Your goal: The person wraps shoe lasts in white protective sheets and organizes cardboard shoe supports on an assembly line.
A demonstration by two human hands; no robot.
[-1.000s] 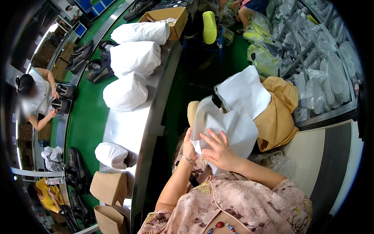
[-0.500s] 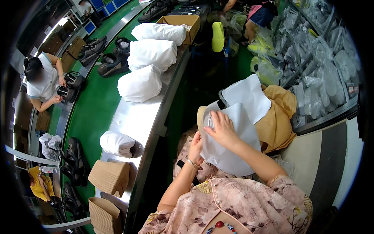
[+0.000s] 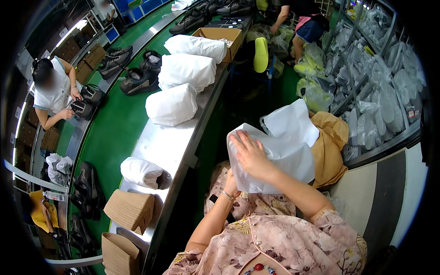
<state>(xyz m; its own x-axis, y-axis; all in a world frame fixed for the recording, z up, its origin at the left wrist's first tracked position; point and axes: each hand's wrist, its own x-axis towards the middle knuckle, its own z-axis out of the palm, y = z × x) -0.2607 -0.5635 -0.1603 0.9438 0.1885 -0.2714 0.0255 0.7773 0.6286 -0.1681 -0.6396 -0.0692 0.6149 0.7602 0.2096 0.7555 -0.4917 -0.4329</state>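
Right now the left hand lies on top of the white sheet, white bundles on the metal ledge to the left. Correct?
Wrong hand: the head view shows the right hand on top of the white sheet; the left hand is at its left edge, partly hidden. White bundles on the metal ledge: correct.

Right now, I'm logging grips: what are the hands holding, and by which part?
A white sheet, apparently by its left side: the left hand, partly hidden, at the lower left edge; the right hand flat on the upper left. Anything behind is hidden.
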